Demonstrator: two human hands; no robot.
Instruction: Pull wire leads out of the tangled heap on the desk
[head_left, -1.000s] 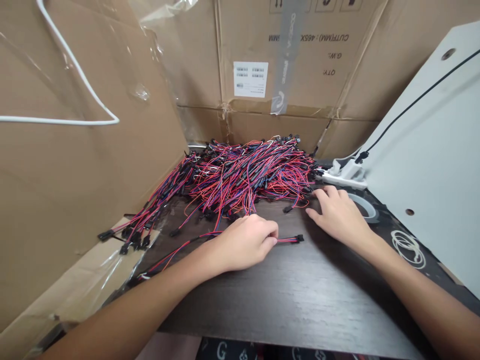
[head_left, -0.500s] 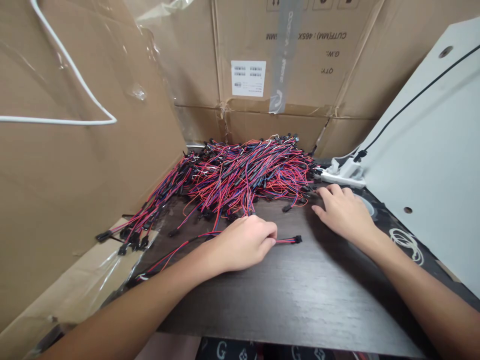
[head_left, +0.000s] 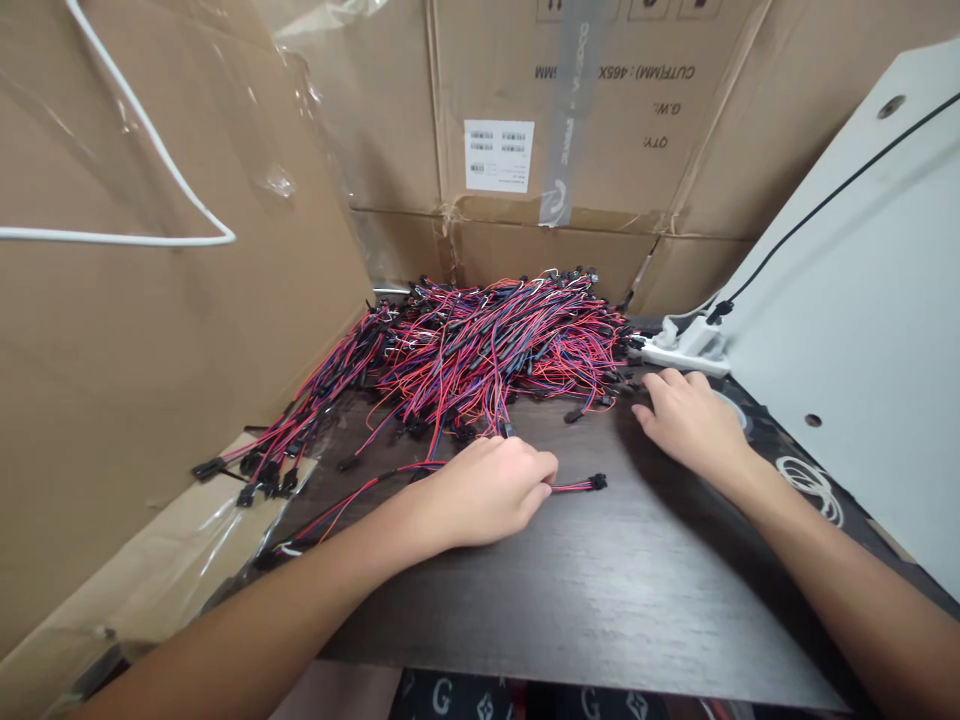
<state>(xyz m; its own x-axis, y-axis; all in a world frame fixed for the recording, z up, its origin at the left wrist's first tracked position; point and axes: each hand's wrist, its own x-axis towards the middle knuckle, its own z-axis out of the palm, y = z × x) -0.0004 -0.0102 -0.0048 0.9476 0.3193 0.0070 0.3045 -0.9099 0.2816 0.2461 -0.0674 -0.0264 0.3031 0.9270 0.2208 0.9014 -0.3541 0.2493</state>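
Note:
My left hand (head_left: pixel 491 490) is closed around a wire harness in the middle of the dark tabletop. The harness's red and blue wires (head_left: pixel 360 495) trail out to the left under my wrist, and its black connector (head_left: pixel 598 482) sticks out to the right of my fingers. Behind it lies a big tangled pile of wire harnesses (head_left: pixel 480 345) in red, blue and orange with black connectors. At the right end of the pile, my right hand (head_left: pixel 694 420) hovers low over the table with thumb and forefinger apart. Its fingertips are close to a few black connector ends (head_left: pixel 624 380).
A white power strip (head_left: pixel 686 358) with plugs sits behind my right hand. Cardboard (head_left: pixel 180 330) walls the left and back, and a white panel (head_left: pixel 862 290) stands at right. A roll of clear tape (head_left: pixel 731 410) and a coiled pale cord (head_left: pixel 810 488) lie by it.
My right hand has drawn back slightly to the right, away from the connector ends. The left hand, with the harness in it, has hardly moved.

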